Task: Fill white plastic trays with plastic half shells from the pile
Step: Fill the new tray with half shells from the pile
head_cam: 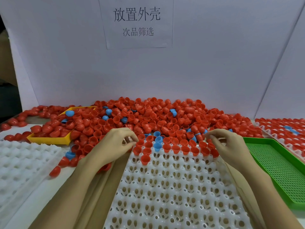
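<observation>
Along the far tabletop edge, the half-shell pile (148, 116) spills onto the white tray (173, 187). Left hand (113, 144) and right hand (227, 146) hover there with curled fingers; whether they pinch shells I cannot tell. Sliding shells could knock seated ones loose.

White plastic tray (173, 187) lies flat at centre; only its far rows hold half shells (175, 148), open side up, mostly red, a few blue. Pile (148, 116) of loose red and blue shells heaps just behind, touching the tray's far edge.
</observation>
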### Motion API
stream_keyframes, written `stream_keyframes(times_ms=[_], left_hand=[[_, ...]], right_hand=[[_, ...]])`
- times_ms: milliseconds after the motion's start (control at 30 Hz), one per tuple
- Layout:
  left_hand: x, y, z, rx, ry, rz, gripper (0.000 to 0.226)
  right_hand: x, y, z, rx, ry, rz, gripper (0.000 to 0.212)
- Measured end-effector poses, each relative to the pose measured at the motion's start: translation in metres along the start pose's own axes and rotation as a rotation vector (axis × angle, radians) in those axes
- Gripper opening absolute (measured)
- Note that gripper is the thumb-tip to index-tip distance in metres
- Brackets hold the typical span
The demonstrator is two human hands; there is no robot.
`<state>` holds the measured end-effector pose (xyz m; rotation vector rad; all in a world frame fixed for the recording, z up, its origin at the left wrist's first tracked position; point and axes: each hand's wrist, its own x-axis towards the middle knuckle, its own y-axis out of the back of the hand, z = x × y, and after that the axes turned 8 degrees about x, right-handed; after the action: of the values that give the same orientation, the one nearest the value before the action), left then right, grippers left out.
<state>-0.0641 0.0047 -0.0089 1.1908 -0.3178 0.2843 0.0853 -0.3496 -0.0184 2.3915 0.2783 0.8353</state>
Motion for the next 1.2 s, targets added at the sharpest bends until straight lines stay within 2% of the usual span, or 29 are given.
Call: stream_keyframes(times_ms=[100, 400, 533, 633, 733, 833, 867, 933, 1033, 1133, 1200], left_hand=[[0.0, -0.009, 0.002, -0.004, 0.0, -0.048, 0.008], [0.002, -0.013, 0.001, 0.052, -0.025, 0.012, 0.007], [0.004, -0.01, -0.008, -0.005, 0.038, 0.135, 0.013], [-0.001, -0.008, -0.026, 0.23, 0.172, 0.236, 0.02], [-0.007, -0.012, -0.04, 0.477, 0.302, 0.173, 0.035], [-0.01, -0.017, -0.044, 0.473, 0.356, 0.075, 0.038], [-0.01, -0.018, -0.043, 0.481, 0.354, 0.077, 0.036], [-0.009, -0.019, -0.04, 0.498, 0.269, 0.181, 0.029], [-0.002, -0.017, -0.019, 0.253, 0.079, 0.305, 0.018], [0.002, -0.019, 0.003, -0.04, 0.046, 0.133, 0.017], [0.002, -0.023, 0.009, 0.007, 0.036, 0.016, 0.014]], right_hand=[[0.0, -0.001, 0.0, -0.002, 0.006, 0.0, 0.02], [-0.001, 0.0, 0.0, 0.01, 0.004, 0.004, 0.019], [0.0, 0.001, 0.001, 0.005, 0.01, 0.009, 0.019], [0.0, 0.001, 0.002, 0.001, 0.012, 0.014, 0.019], [0.0, 0.001, 0.001, 0.007, 0.017, 0.014, 0.02], [0.0, 0.0, 0.0, 0.006, 0.019, 0.013, 0.019], [0.0, 0.0, 0.0, 0.006, 0.02, 0.014, 0.018], [-0.001, 0.0, -0.001, 0.006, 0.021, 0.013, 0.019], [-0.001, -0.001, -0.002, 0.005, 0.018, 0.016, 0.02], [-0.001, 0.0, -0.002, 0.001, 0.018, 0.02, 0.02], [-0.001, 0.0, -0.003, 0.003, 0.018, 0.022, 0.02]])
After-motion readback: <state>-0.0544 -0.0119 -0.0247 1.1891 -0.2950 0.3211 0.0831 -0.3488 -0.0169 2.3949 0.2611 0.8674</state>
